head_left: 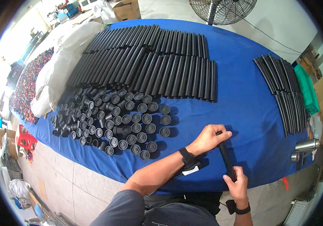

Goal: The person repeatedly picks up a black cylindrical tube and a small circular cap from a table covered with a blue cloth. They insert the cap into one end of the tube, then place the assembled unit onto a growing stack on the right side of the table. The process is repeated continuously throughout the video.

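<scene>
A black tube (226, 157) is held between my two hands over the blue cloth, slanting from its far end down toward me. My left hand (211, 138) is closed round the far end, with the thumb across the top. Lower down, my right hand (238, 184) grips the near end between thumb and fingers. Whether a cap sits on either end is hidden by the fingers. Left of my left hand, many round black caps (131, 139) lie scattered, several of them tipped on their sides. Beyond them, black tubes (172, 75) lie side by side in two rows.
The table has a blue cloth (236, 94). At the right lie more black tubes (282, 90), beside a green bin (306, 88) and a metal cylinder (307, 145). A white sack (65, 64) lies at the left, and a fan (221, 9) stands behind.
</scene>
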The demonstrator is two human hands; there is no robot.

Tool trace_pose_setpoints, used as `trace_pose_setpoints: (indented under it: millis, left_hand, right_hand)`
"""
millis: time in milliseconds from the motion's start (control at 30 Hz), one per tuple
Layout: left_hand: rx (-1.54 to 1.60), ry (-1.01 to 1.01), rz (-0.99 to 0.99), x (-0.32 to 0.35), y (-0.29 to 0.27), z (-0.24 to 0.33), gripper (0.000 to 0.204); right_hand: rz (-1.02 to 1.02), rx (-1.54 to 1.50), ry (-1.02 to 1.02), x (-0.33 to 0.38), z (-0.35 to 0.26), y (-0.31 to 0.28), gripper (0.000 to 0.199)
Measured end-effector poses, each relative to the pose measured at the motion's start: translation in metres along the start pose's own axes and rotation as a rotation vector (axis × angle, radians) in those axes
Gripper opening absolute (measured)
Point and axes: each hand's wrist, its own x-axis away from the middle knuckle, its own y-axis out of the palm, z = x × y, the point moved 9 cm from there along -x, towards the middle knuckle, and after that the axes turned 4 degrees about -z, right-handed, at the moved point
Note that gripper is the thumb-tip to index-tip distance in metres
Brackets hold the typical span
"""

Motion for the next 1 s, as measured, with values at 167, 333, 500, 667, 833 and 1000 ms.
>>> trace_pose_setpoints:
  millis: [167, 333, 500, 667, 833, 1000]
  left_hand:
    - [0.095, -0.01, -0.117, 0.001, 0.008, -0.004, 0.035]
    - [-0.066, 0.028, -0.012, -0.004, 0.0, -0.006, 0.034]
    - [0.037, 0.023, -0.058, 0.001, 0.001, 0.002, 0.034]
    - [-0.033, 0.0, 0.037, -0.001, -0.007, 0.001, 0.035]
    - [0.071, -0.046, -0.028, 0.0, -0.002, -0.001, 0.035]
    - [-0.01, 0.002, 0.032, -0.001, -0.008, -0.001, 0.033]
  right_hand:
    - [-0.345, -0.926, 0.473, 0.017, 0.026, 0.025, 0.03]
    - [0.036, 0.029, -0.098, 0.003, -0.002, -0.002, 0.036]
    - [-0.422, -1.309, 0.609, 0.024, 0.019, 0.035, 0.038]
    - [0.086, 0.015, -0.198, 0.002, -0.005, -0.002, 0.03]
    - [-0.189, -0.737, 0.433, 0.012, 0.029, 0.015, 0.025]
    - [0.0, -0.327, 0.126, 0.005, 0.031, 0.001, 0.031]
